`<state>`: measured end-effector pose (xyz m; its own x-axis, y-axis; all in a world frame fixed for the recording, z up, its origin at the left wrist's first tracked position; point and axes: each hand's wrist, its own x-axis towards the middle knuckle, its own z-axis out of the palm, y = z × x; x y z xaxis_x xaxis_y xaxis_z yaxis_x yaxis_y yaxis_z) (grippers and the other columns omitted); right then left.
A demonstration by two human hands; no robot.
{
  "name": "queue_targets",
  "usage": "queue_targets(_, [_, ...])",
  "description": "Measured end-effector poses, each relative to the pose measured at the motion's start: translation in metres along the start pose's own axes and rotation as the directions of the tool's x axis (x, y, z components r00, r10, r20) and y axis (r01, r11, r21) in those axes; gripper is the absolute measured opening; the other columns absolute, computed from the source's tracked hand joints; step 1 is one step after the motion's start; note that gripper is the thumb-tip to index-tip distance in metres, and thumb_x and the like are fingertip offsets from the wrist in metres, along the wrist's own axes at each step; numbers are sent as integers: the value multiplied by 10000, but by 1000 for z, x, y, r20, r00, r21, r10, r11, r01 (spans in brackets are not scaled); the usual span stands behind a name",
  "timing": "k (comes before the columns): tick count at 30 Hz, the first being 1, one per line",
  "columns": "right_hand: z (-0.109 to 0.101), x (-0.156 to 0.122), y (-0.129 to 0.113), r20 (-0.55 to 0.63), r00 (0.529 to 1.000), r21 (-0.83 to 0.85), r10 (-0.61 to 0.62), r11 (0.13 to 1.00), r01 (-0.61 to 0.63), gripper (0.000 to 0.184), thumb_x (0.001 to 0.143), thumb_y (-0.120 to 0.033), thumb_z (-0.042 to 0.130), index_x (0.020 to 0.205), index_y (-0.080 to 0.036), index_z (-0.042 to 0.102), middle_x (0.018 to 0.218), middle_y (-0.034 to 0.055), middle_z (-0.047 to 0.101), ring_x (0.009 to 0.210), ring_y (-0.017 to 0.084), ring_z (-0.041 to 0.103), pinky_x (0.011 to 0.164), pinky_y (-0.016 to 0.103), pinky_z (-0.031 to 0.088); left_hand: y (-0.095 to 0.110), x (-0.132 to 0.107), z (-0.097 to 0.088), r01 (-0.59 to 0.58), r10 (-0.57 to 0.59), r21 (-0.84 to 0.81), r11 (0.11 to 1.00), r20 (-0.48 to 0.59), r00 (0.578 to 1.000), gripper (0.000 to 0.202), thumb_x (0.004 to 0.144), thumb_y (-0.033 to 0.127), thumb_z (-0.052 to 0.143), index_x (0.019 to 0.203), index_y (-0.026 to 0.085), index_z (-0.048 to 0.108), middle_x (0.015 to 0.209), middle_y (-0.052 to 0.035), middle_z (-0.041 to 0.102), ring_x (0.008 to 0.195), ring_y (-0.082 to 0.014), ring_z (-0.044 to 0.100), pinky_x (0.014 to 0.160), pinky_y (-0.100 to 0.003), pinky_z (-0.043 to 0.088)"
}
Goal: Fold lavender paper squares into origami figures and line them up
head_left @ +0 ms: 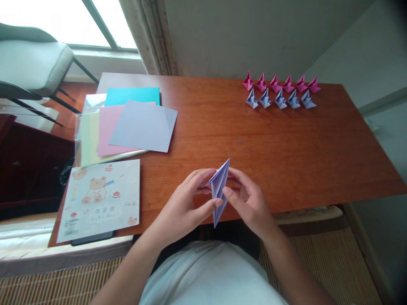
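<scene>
A folded lavender paper piece [220,186], long and pointed at both ends, is held upright above the near edge of the wooden table [286,144]. My left hand [184,207] pinches its left side with thumb and fingers. My right hand [249,201] pinches its right side, the thumb pressing the middle fold. Both hands are closed on the paper.
A stack of coloured paper sheets [127,125] lies at the left, with a bear-printed paper pack [100,199] in front of it. At the far right stand a row of pink folded figures [281,83] and a row of lavender folded figures [280,99]. A grey chair [32,63] stands by the window.
</scene>
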<state>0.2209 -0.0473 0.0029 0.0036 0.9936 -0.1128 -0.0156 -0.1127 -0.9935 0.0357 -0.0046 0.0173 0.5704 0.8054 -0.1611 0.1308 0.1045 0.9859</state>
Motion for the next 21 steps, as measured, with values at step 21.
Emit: queue_targets(21, [3, -1, 2, -33, 999, -204, -42, 978, 34, 478, 889, -102, 573, 1321, -308, 580, 1358, 41, 628, 1214, 215, 640, 968, 345, 584, -1, -2, 9, -51, 111, 496, 867, -92, 990, 551, 894, 221, 657, 1407, 272, 463, 1429, -88, 520, 1242, -247, 559, 1034, -408, 499])
